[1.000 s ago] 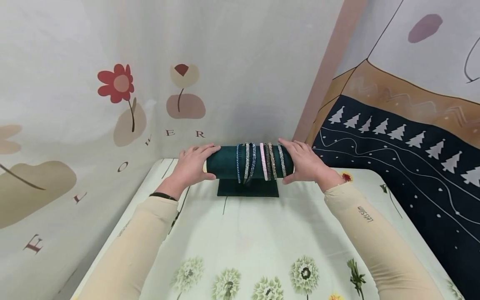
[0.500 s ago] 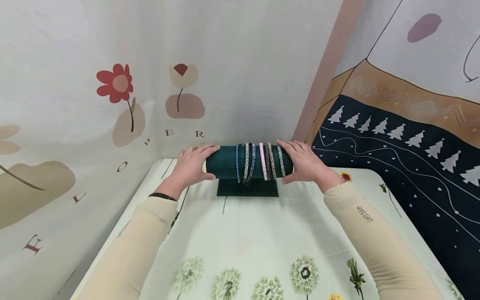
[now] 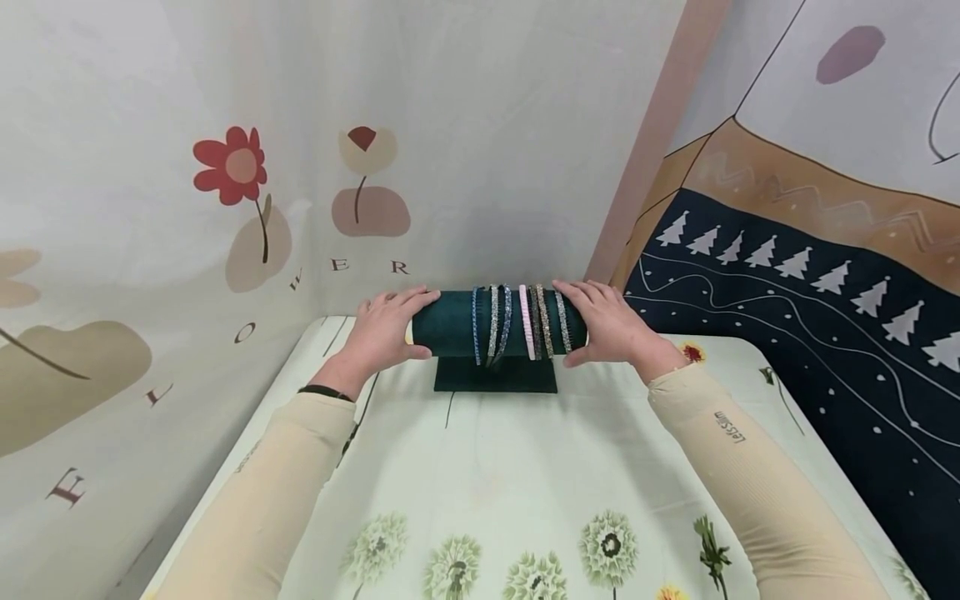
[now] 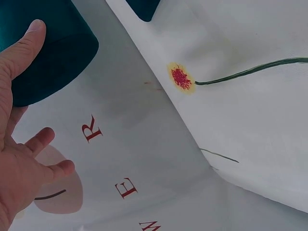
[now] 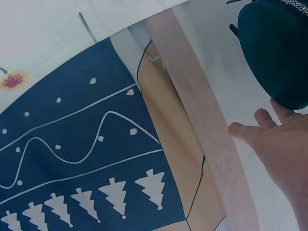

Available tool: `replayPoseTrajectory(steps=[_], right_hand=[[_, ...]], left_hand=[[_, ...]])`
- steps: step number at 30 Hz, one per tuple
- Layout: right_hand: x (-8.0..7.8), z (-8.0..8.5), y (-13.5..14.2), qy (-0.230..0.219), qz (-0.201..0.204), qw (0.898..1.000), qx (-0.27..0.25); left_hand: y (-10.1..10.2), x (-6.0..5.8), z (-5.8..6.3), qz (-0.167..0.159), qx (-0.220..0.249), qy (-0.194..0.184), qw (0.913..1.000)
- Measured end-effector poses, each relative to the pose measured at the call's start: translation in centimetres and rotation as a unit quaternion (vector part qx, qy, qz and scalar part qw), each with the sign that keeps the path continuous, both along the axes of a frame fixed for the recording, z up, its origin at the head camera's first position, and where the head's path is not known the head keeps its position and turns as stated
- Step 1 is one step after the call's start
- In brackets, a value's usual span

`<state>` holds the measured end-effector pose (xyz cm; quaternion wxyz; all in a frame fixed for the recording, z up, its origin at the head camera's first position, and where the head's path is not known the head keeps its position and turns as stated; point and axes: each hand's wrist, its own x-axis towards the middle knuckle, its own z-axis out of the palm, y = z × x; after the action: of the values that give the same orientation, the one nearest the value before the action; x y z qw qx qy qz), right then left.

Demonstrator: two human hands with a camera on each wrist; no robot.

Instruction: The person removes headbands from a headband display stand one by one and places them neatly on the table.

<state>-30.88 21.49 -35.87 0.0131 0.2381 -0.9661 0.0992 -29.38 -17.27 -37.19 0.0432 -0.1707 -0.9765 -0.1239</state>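
A dark green velvet bracelet stand (image 3: 444,327), a horizontal roll over a flat base (image 3: 495,380), stands upright at the table's far side. My left hand (image 3: 381,335) grips the roll's left end, thumb in front and fingertips over the top. At the right end, my right hand (image 3: 611,327) holds it likewise. Several bracelets ring the roll: a blue one (image 3: 476,327), a silver one (image 3: 493,325), a pink one (image 3: 525,322), a gold-toned one (image 3: 545,323) and another silver one (image 3: 562,322) beside the right fingertips. In the left wrist view, the left thumb (image 4: 30,45) presses on the roll.
A white cloth with printed flowers covers the table (image 3: 495,467). Close behind the stand hangs a pale curtain (image 3: 480,167) with flower prints and letters. To the right hangs a dark blue printed cloth (image 3: 757,325) with white trees.
Almost nothing differs. The right fingertips have shifted very slightly on the roll's end; the stand and the left hand stay in place.
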Motion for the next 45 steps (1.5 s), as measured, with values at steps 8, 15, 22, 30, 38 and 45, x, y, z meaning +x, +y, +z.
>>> replayPoseTrajectory(steps=[8, 15, 22, 30, 38, 45], right_hand=[[-0.07, 0.13, 0.00, -0.003, -0.004, 1.000, -0.007], [-0.22, 0.05, -0.01, -0.003, -0.012, 1.000, -0.011], [-0.05, 0.09, -0.01, 0.002, -0.019, 1.000, -0.012], [-0.09, 0.11, -0.08, 0.001, -0.025, 1.000, -0.014], [-0.21, -0.16, -0.29, -0.015, -0.043, 0.998, -0.052], [0.01, -0.11, -0.42, -0.022, -0.044, 0.997, -0.052]], left_hand=[[-0.02, -0.09, -0.07, 0.001, 0.002, 0.004, 1.0000], [-0.06, -0.05, -0.15, 0.003, 0.001, 0.002, 1.0000], [-0.10, -0.13, -0.15, 0.002, 0.003, 0.003, 1.0000], [-0.10, 0.17, 0.02, 0.002, 0.010, 0.001, 1.0000], [-0.02, 0.32, 0.07, 0.004, 0.011, -0.001, 0.9999], [0.05, 0.32, -0.08, 0.005, 0.008, -0.003, 0.9999]])
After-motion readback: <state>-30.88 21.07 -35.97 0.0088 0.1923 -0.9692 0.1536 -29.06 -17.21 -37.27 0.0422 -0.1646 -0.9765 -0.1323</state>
